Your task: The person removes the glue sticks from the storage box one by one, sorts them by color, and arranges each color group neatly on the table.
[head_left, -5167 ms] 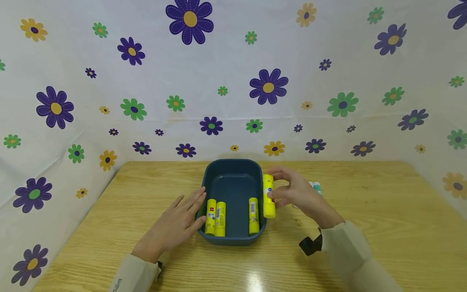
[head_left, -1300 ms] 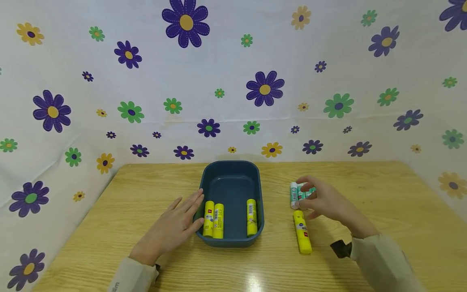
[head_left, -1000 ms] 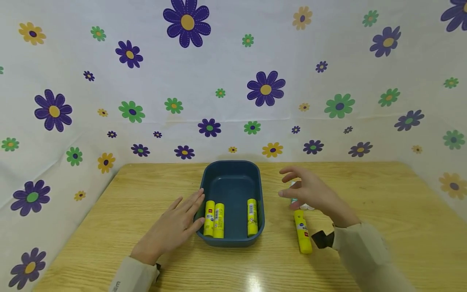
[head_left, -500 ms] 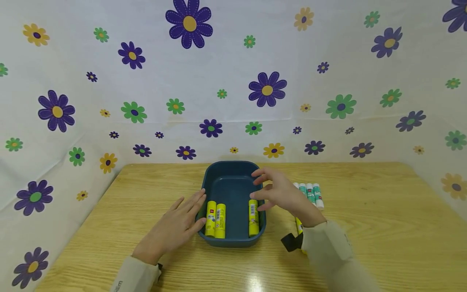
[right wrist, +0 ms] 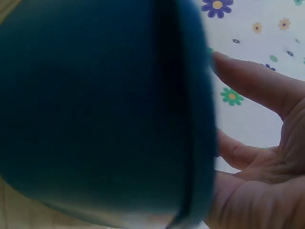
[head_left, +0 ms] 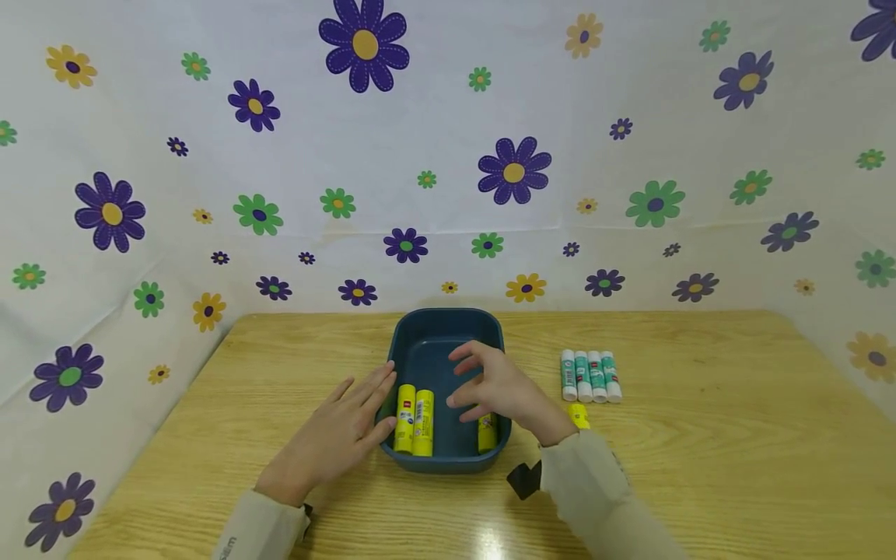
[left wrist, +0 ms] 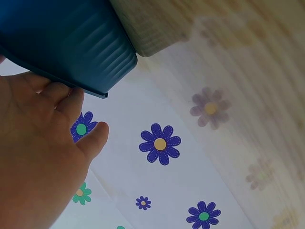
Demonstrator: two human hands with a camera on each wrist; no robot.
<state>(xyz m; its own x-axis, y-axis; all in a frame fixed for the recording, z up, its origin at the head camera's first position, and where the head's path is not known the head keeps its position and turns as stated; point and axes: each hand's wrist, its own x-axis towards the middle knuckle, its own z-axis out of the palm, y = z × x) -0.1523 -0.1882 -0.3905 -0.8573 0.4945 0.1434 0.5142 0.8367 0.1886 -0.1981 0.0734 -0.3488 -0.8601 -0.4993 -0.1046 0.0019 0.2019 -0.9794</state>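
Observation:
A dark blue bin [head_left: 445, 465] stands on the wooden table, holding two yellow glue sticks side by side, the outer one [head_left: 404, 420] against the left wall and the other [head_left: 423, 424] beside it. Another yellow glue stick [head_left: 487, 438] lies along the right wall, partly covered by my right hand [head_left: 500, 393]. That hand hovers over the bin with fingers spread and bent slightly, holding nothing. My left hand [head_left: 332, 435] rests with extended fingers on the left rim; the left wrist view shows its fingers [left wrist: 69, 102] at the bin's edge.
Right of the bin, several white-and-green glue sticks [head_left: 595, 377] lie in a row. Just in front of them is a yellow glue stick [head_left: 578, 415], mostly hidden by my right forearm. A flower-printed cloth [head_left: 434, 202] hangs behind the table.
My right hand has set the yellow glue stick on the table right of the bin, then moved left from the white-and-green row to above the bin. The left hand stays put.

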